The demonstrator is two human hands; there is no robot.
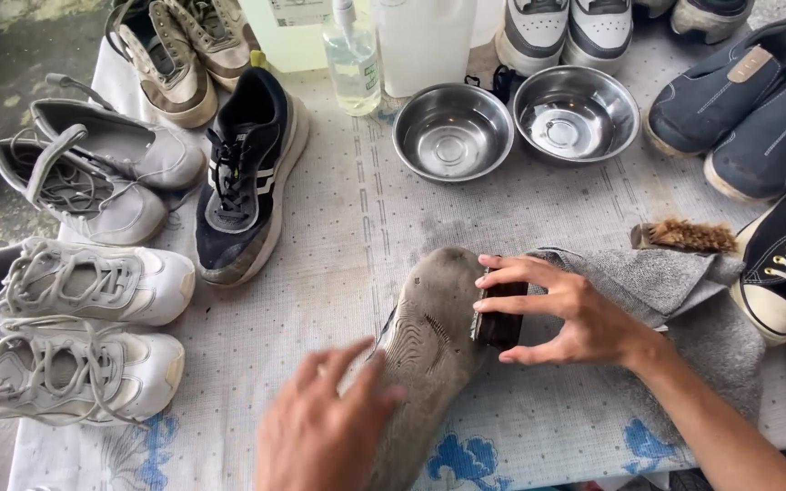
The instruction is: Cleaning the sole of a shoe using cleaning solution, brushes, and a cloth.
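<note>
A pale dotted cloth-covered table (347,236) is ringed with sneakers. At its near middle lies a worn grey shoe turned sole-up (429,345), beside a crumpled grey towel (648,277). The left hand (325,427), fingers loosely spread, steadies the sole. The right hand (566,309) grips a small dark brush (499,318) against its edge.
</note>
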